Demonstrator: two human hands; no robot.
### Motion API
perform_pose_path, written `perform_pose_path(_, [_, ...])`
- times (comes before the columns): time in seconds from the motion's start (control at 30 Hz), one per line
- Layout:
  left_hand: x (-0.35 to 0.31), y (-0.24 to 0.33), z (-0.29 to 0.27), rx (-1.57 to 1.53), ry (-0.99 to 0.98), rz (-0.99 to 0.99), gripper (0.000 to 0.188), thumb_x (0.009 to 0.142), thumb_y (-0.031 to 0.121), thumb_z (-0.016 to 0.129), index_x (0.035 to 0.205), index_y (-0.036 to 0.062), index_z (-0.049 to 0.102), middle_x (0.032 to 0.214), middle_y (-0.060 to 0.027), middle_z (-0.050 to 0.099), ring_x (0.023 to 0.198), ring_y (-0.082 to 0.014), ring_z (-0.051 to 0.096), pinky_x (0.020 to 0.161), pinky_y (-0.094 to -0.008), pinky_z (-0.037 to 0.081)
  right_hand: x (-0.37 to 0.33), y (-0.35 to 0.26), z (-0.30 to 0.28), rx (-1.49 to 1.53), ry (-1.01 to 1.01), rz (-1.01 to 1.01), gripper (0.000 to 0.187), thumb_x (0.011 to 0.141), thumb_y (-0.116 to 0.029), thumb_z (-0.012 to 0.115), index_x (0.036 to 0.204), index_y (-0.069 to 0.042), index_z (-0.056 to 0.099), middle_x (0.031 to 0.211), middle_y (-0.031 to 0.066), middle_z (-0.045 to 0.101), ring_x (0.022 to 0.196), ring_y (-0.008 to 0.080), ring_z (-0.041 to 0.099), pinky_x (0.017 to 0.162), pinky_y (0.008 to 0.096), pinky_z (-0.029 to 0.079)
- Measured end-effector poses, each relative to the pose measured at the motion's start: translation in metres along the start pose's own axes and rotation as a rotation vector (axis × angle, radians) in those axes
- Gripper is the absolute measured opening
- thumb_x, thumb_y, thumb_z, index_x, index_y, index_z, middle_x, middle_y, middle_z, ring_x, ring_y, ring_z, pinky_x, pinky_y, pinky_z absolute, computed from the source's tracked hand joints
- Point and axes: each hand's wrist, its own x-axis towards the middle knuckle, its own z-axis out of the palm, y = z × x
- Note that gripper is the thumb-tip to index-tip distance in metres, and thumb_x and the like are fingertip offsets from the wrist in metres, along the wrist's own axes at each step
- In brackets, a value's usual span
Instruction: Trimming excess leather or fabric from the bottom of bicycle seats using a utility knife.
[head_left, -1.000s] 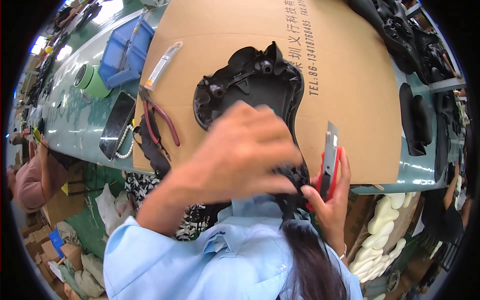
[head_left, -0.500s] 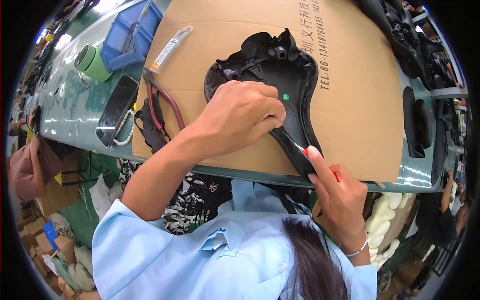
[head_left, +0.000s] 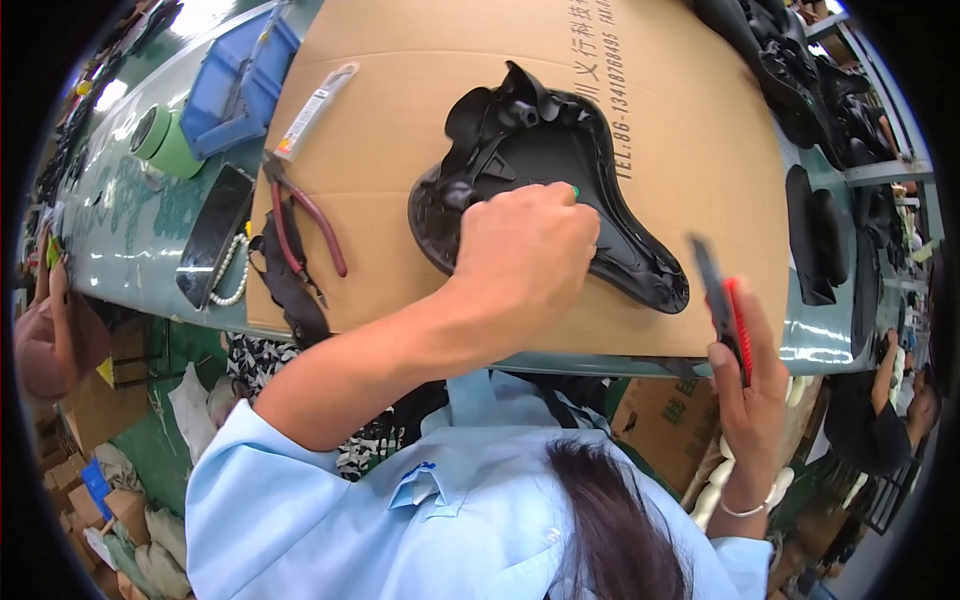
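A black bicycle saddle lies underside up on a cardboard sheet, its narrow nose pointing to the lower right. My left hand is closed in a fist over the saddle's near edge, which it appears to grip; the fingertips are hidden. To the right, clear of the saddle, my right hand holds a red and black utility knife raised, with its tip blurred and pointing up. Loose black cover material bunches along the saddle's wide far end.
Left of the saddle lie red-handled pliers, a black scrap, a clear slim packet and a phone with a beaded strap. A blue bin and green container stand beyond. Black pieces lie right. Other people work at both sides.
The saddle has turned, its nose swinging rightward and away from the table's front edge. My right hand has moved right with the knife, off the saddle. My left hand has shifted slightly right.
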Motion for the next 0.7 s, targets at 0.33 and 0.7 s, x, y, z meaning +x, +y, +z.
perform_pose_path(0.33, [0.067,-0.016,-0.004,-0.482,-0.509,-0.097,0.015,0.072,0.015,0.071,0.075,0.0,0.068,0.062,-0.0034,0.06,0.06,-0.0092,0.055,0.057,-0.0259,0.043,0.001,-0.019,0.054,1.022,-0.103,0.631,0.057,0.099,-0.015,0.042,0.151,-0.005,0.022,0.104,0.012,0.061,0.065,0.0108,0.056,0.053,0.0243,0.051])
perform_pose_path(0.7, [0.068,-0.026,-0.002,-0.851,-0.336,-0.252,0.022,0.08,0.021,0.074,0.085,0.0004,0.07,0.078,-0.0008,0.066,0.073,-0.0064,0.058,0.068,-0.0223,0.044,0.004,-0.05,0.068,0.95,0.038,0.701,0.054,0.098,-0.02,0.042,0.148,-0.005,0.028,0.082,0.0106,0.06,0.051,0.01,0.053,0.042,0.0225,0.049])
